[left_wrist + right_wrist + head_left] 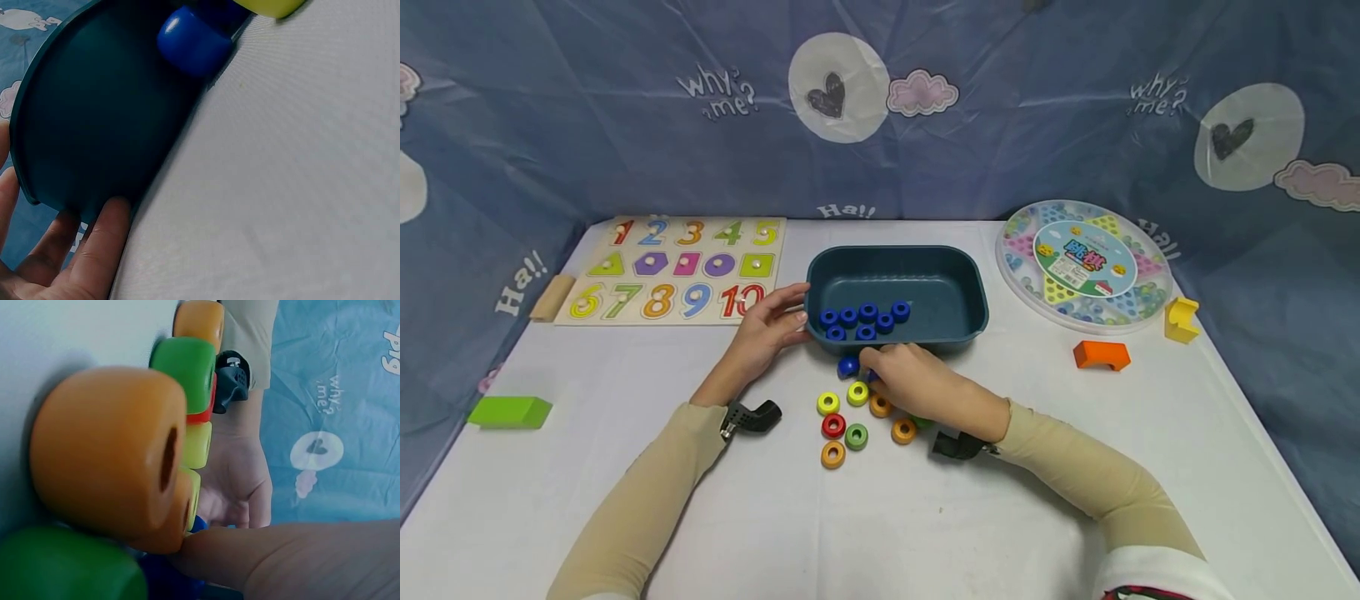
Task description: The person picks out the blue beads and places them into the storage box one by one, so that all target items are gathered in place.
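Note:
A dark teal bin (895, 279) stands before me with several blue ring-shaped beads (868, 312) in its front left part. My left hand (771, 321) rests against the bin's left end, its fingers touching the outer wall in the left wrist view. Just in front of the bin, my right hand (921, 383) pinches a blue bead (165, 575), mostly hidden by the fingers. Another blue bead (847, 367) lies beside it, against the bin's front. Closer to me are loose yellow beads (828, 403), orange beads (832, 454), green beads (856, 437) and a red bead (833, 426).
A wooden number puzzle board (673, 271) lies at the back left, a round game box (1084, 265) at the back right. Around the edges are a green block (510, 412), a wooden block (552, 298), an orange arch block (1101, 355) and a yellow block (1182, 320).

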